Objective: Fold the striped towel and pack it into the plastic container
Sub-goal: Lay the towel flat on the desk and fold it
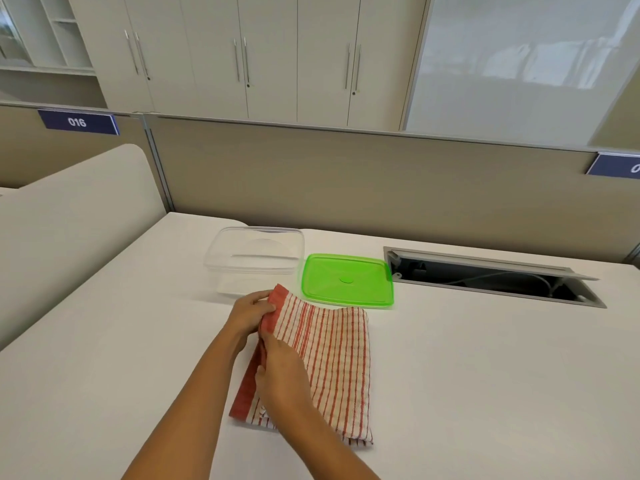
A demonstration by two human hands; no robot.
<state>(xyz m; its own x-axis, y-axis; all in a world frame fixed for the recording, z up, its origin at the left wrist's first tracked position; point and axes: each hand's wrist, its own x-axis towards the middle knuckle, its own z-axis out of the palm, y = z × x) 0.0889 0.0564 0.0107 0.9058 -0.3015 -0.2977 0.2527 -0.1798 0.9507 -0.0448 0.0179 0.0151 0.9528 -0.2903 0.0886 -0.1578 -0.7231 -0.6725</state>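
A red and white striped towel (pixel 332 362) lies partly folded on the white desk, in front of me. My left hand (pixel 251 313) pinches its far left corner, which is lifted a little off the desk. My right hand (pixel 280 372) grips the towel's left edge lower down, with its fingers curled on the cloth. Just beyond the towel stands a clear plastic container (pixel 254 259), open and with nothing in it. Its green lid (pixel 346 280) lies flat to the right of it, close to the towel's far edge.
An open cable hatch (pixel 491 275) is sunk into the desk at the back right. A beige partition (pixel 346 181) runs along the far edge of the desk, and a rounded divider (pixel 76 216) stands at the left. White cupboards fill the wall behind.
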